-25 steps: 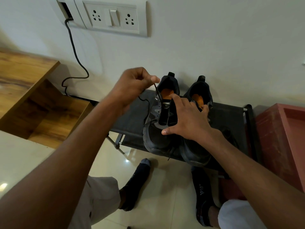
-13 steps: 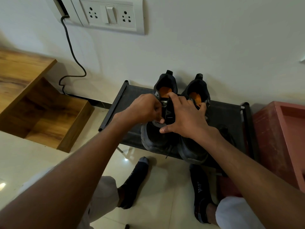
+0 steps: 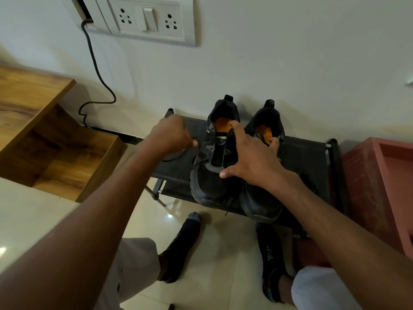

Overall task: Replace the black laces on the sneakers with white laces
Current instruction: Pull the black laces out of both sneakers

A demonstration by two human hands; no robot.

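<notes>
Standing side by side on a low black rack point(image 3: 304, 157), toes hanging over its front edge, two black sneakers form the middle of the scene: the left sneaker point(image 3: 212, 175) and the right sneaker point(image 3: 263, 198), both showing orange insoles. From the eyelets of the left sneaker a black lace point(image 3: 178, 155) runs out sideways in a slack loop to the left hand point(image 3: 172, 135), which is blurred and sits just beside that shoe with its fingers curled together, pinching the lace. The right hand point(image 3: 252, 157) lies spread over both sneakers, fingers apart and straight: the thumb presses on the left sneaker's upper, the forefinger reaches to its tongue near the insole, and the outer fingers touch the opening of the right sneaker. A loose lace end dangles below the rack's front edge between the two toes. Under the rack, two feet in dark socks point(image 3: 183, 245) rest on the pale tiled floor. Left of the rack stands a wooden shelf unit point(image 3: 44, 135); right of it, touching or nearly so, a red plastic crate point(image 3: 375, 186). On the wall above, a white socket panel point(image 3: 147, 19) with a black cable point(image 3: 96, 63) trailing down behind the rack.
</notes>
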